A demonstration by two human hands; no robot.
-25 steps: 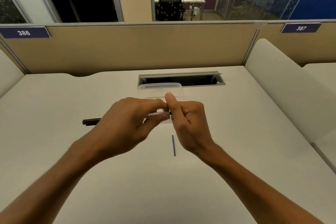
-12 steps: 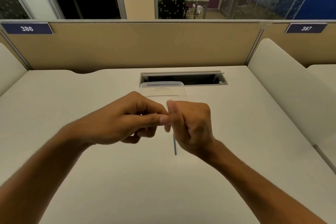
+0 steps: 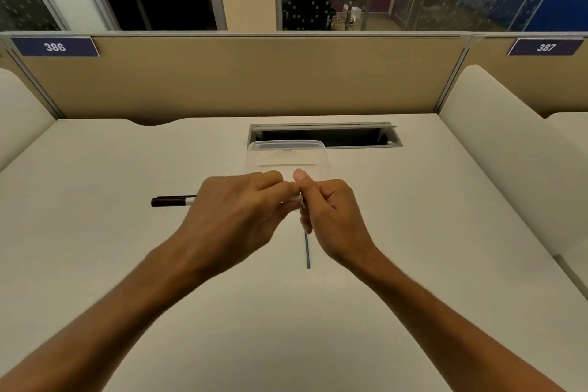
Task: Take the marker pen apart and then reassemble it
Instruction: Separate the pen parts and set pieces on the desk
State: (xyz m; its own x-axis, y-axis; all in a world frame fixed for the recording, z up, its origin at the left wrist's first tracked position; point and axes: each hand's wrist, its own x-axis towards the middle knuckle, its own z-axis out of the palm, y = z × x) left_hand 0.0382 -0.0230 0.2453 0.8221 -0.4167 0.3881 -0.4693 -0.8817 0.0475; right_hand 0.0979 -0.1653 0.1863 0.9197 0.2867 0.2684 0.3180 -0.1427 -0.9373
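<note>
The marker pen point(image 3: 173, 201) has a white barrel and a dark cap that sticks out to the left of my left hand point(image 3: 237, 210). That hand is wrapped around the barrel. My right hand point(image 3: 331, 213) pinches the barrel's right end, thumb up, right against the left hand's fingertips. What the right fingers hold at that end is hidden. A thin blue-grey rod point(image 3: 307, 251), the pen's inner part, lies on the desk point(image 3: 127, 264) just below my right hand, pointing towards me.
A clear plastic container point(image 3: 286, 153) stands on the desk just beyond my hands. Behind it is an open cable slot point(image 3: 324, 135). A tan partition closes the back, and cream dividers flank both sides of the desk.
The left hand swung so that the dark cap was hidden half a second ago, and now it shows again at the left. Both hands stay joined on the pen.
</note>
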